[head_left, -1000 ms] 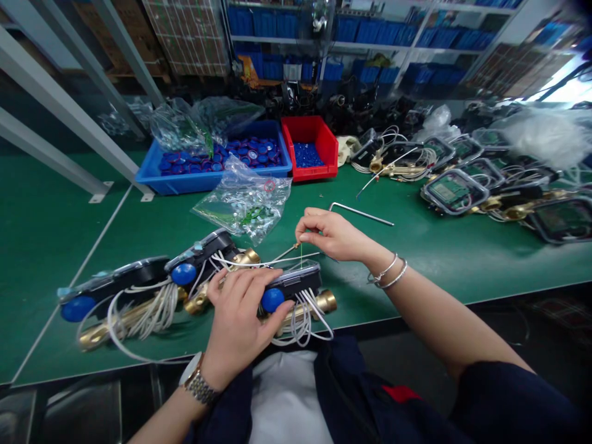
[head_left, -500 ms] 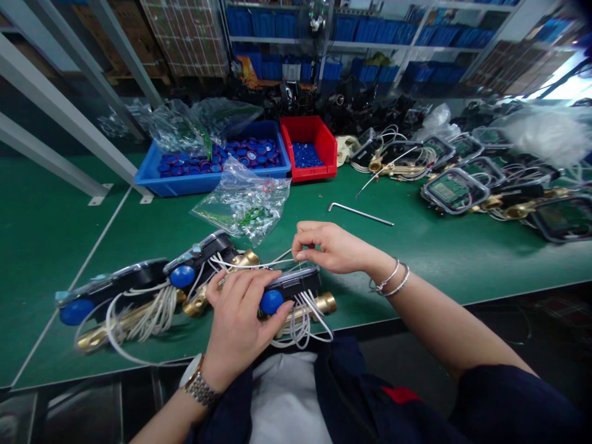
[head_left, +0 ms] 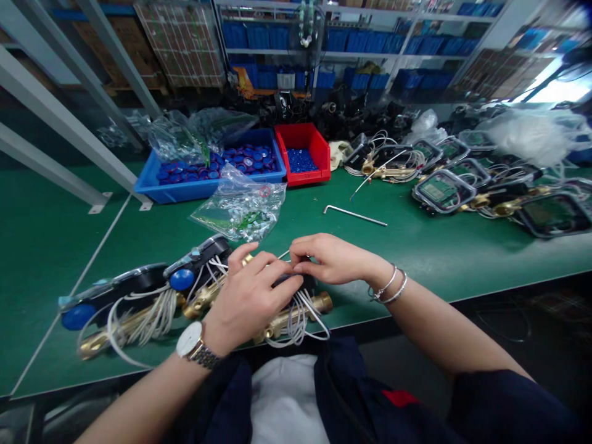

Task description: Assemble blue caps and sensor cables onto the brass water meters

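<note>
A meter with a black housing, brass pipe body [head_left: 324, 302] and coiled white cables [head_left: 296, 324] lies at the near edge of the bench. My left hand [head_left: 254, 293] is bent over its housing, thumb and forefinger drawn together, covering most of it. At its far right corner, my right hand [head_left: 321, 259] pinches with thumb and forefinger, touching or nearly touching the left fingertips. What lies between the fingers is hidden. Two similar meters, with a blue round cap [head_left: 182, 279] and another blue cap [head_left: 78, 317], rest to the left.
Behind the hands lie a clear plastic bag [head_left: 240, 213] of small parts and a hex key [head_left: 355, 215]. A blue bin [head_left: 180, 192] of blue caps and a red bin [head_left: 308, 177] of blue pieces stand further back. Several opened meters [head_left: 444, 191] crowd the right.
My left hand has shifted right and up over the housing, covering its blue cap, and its fingers now meet my right fingertips. My right hand has dropped slightly towards the housing.
</note>
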Demonstrator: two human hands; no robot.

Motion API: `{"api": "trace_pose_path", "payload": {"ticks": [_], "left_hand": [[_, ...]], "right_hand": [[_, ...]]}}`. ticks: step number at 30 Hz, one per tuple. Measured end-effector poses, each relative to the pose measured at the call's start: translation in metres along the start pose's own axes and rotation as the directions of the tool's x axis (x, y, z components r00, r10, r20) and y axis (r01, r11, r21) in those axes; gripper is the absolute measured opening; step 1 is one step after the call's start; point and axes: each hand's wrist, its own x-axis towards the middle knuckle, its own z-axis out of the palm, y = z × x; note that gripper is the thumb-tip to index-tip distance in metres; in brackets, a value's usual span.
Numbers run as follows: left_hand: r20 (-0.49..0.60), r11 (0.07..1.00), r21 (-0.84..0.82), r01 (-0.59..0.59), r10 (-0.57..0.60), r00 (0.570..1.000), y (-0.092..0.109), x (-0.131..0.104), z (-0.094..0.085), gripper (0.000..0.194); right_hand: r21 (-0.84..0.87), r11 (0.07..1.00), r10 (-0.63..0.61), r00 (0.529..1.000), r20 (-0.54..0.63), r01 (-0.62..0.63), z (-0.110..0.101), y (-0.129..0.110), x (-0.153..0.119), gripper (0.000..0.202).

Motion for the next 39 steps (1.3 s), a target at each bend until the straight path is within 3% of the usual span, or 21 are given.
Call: {"api": "trace_pose_path", "payload": {"ticks": [4,7,11,14,19,23,28,31,34,39], "left_hand": [[-0.008,0.980,0.105,-0.166,0.168,0.986,-0.002,0.007,0.002,0.022],[0.014,0.972,0.106,-0.208,0.208,0.978,0.000,0.010,0.002,0.021],[0.032,0.998,-0.058,-0.026,0.028,0.999,0.004,0.007,0.003,0.012],[0.030,0.952,-0.280,0.126,-0.123,0.992,0.009,0.000,0.001,0.010],[0.083,0.787,-0.562,0.256,-0.254,0.963,0.020,-0.011,-0.003,0.016],[0.097,0.691,-0.640,0.337,-0.362,0.927,0.029,-0.013,0.000,0.010],[0.072,0.679,-0.622,0.391,-0.447,0.891,0.036,-0.010,0.002,0.008],[0.056,0.687,-0.610,0.395,-0.460,0.886,0.039,-0.007,0.001,0.008],[0.045,0.691,-0.610,0.388,-0.458,0.888,0.043,-0.004,-0.001,0.007],[0.040,0.685,-0.610,0.399,-0.476,0.879,0.047,0.000,-0.002,0.011]], "right_hand": [[-0.016,1.000,0.007,1.000,-0.006,-0.007,0.002,0.000,0.000,0.010],[-0.038,0.999,0.003,1.000,-0.012,-0.004,0.001,0.000,-0.001,0.011],[-0.028,0.997,0.062,0.987,-0.148,-0.067,-0.005,0.003,-0.014,0.009],[0.186,0.979,0.144,0.934,-0.327,-0.086,-0.002,0.005,-0.030,0.009],[0.658,0.753,0.345,0.847,-0.405,0.008,0.023,-0.001,-0.057,0.016],[0.821,0.547,0.431,0.786,-0.443,0.163,0.036,-0.011,-0.073,0.016],[0.872,0.454,0.529,0.732,-0.428,0.182,0.043,-0.019,-0.084,0.014],[0.884,0.456,0.596,0.704,-0.388,0.101,0.046,-0.022,-0.088,0.017],[0.929,0.370,0.686,0.675,-0.272,-0.002,0.048,-0.024,-0.091,0.024],[0.972,0.233,0.666,0.730,-0.153,-0.009,0.049,-0.032,-0.095,0.028]]}}
